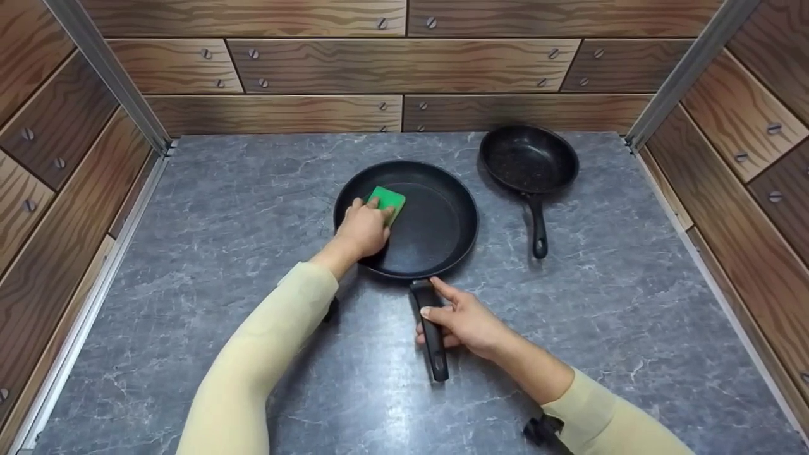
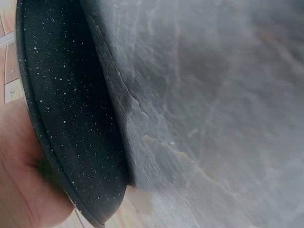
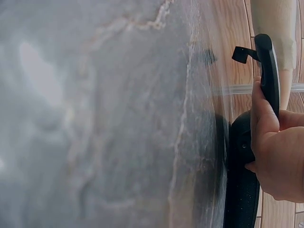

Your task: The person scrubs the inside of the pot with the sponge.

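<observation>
A large black frying pan (image 1: pixel 436 221) sits mid-table, its handle pointing toward me. My left hand (image 1: pixel 365 229) reaches over the pan's left rim and holds a green sponge (image 1: pixel 393 197) against the inside, with fingertips on top of it. Around the pan's handle (image 1: pixel 435 347) curls my right hand (image 1: pixel 471 325), thumb on top and other fingers underneath. The left wrist view shows the pan's speckled outer wall (image 2: pixel 71 109) with part of the left hand (image 2: pixel 23 166) behind it; the sponge is mostly hidden there. In the right wrist view the right hand (image 3: pixel 280 156) grips the handle (image 3: pixel 269 71).
A smaller black frying pan (image 1: pixel 529 158) stands at the back right, its handle pointing forward. Grey marbled tabletop (image 1: pixel 221 253) surrounds both pans. Wood-patterned walls (image 1: pixel 316 63) close off the back and both sides, with metal posts (image 1: pixel 107 69) at the corners.
</observation>
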Tool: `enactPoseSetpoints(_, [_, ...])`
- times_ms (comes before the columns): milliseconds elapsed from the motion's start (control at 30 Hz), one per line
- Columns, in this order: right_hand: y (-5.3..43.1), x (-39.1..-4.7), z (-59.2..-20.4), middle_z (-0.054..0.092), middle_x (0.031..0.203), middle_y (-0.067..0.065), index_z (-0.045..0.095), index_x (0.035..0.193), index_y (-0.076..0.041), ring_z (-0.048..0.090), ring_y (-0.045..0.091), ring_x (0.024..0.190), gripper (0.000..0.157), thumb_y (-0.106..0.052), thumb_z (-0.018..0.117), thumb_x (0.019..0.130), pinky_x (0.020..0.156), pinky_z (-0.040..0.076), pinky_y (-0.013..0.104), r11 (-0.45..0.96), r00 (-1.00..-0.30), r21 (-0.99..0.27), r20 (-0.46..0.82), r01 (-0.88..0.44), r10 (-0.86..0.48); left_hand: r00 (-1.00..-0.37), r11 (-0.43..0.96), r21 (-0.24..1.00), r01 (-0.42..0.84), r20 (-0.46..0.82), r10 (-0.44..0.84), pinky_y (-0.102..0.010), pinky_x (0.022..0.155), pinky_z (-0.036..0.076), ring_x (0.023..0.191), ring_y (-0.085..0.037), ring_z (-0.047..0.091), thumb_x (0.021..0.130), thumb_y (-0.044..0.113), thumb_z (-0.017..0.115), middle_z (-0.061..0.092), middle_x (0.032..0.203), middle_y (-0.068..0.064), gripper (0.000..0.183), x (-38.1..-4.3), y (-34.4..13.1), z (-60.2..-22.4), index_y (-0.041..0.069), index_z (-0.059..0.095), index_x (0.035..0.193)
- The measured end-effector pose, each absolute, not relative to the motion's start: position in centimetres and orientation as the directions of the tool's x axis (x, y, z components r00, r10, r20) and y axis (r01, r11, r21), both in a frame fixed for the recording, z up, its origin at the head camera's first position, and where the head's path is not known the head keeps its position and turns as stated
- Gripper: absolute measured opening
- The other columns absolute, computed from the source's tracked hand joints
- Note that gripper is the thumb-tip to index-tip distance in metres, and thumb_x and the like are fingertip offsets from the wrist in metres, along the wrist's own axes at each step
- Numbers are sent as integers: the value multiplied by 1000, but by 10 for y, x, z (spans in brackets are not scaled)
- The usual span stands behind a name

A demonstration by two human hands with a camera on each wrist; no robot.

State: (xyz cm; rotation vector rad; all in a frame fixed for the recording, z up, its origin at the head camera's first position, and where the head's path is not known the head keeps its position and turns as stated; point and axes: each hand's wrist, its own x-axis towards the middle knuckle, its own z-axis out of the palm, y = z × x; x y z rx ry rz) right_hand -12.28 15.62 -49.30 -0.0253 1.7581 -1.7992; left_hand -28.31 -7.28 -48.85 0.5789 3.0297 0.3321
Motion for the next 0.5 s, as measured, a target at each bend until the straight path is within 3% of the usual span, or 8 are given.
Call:
enactPoseSetpoints(300, [155, -124, -495, 76, 90, 16, 6, 171, -6, 79, 27, 82, 88, -12, 64, 105, 75, 65, 42, 59, -811, -912, -390, 407, -437, -932, 886, 290, 361, 72, 357, -61, 106, 45, 126, -53, 54, 105, 23, 62, 47, 156, -30, 51, -268, -92, -483, 11, 58, 154])
enactPoseSetpoints(500, [155, -124, -495, 76, 90, 16, 6, 171, -6, 79, 27, 82, 89, -13, 65, 105, 75, 65, 42, 64, -811, -912, -390, 405, -435, -939, 834, 433, 342, 169, 298, -59, 111, 44, 133, -50, 52, 105, 20, 61, 42, 160, -30, 52, -250, -107, -470, 11, 55, 156])
